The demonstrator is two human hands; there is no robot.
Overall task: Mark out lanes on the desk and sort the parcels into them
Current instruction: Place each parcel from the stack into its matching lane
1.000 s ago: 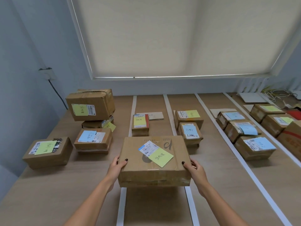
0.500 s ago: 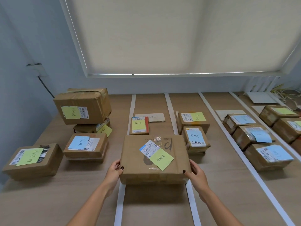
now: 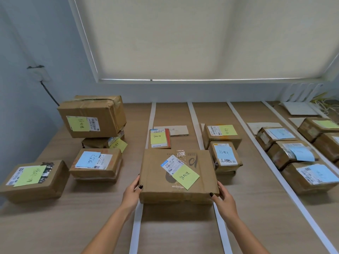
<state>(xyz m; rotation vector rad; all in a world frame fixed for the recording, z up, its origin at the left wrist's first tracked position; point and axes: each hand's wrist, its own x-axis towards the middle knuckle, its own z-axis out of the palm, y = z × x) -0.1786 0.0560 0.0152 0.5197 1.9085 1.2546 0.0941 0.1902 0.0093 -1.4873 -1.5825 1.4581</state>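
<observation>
We hold a wide, flat brown cardboard parcel (image 3: 178, 176) between both hands; it sits low over the pale wooden tabletop (image 3: 73, 226), spanning the lane between 2 white tape strips, the left strip (image 3: 136, 226) and the right strip (image 3: 221, 228). Whether its underside touches the wood we cannot tell. On its lid lie a white barcode label (image 3: 171, 165) and a yellow-green sticky note (image 3: 186, 176) with handwriting. Our left hand (image 3: 131, 194) presses the parcel's left wall, thumb on the near corner, the other fingers hidden behind the edge. Our right hand (image 3: 222, 202) clamps the near right corner, thumb on the front face, fingers wrapped along the side.

Just beyond the parcel, in the same lane, lies a small flat packet with a yellow note and a red edge (image 3: 160, 138), and behind that a thin tan card envelope (image 3: 176, 130). Right of the parcel, past the right strip, stand 2 small brown boxes: a near one with a blue note (image 3: 224, 157) and a far one with a yellow note (image 3: 222, 133). Farther right, 3 brown boxes with blue notes (image 3: 293, 154) form a row in the next lane. Left of the parcel, outside the lanes, are a flat box with a blue note (image 3: 95, 165), a low box with a green note (image 3: 33, 179), and a large taped carton (image 3: 92, 116) stacked on a smaller one.
</observation>
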